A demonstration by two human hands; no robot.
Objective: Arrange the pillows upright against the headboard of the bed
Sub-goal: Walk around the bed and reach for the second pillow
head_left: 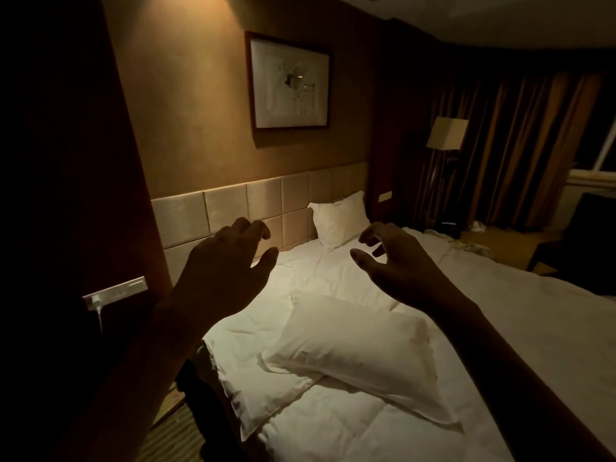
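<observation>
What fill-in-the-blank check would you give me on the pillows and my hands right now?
The far pillow stands ____ against the headboard.
The near pillow lies ____ on the duvet.
The left hand and right hand hover, holding ____.
Missing: upright; flat; nothing.

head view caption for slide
Left hand, right hand hover near flat white pillow; second pillow leans on beige padded headboard.

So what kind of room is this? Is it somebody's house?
Probably a hotel bedroom, not a house. There's a big white bed with a pillow against a padded headboard, and a lamp beside heavy curtains.
</observation>
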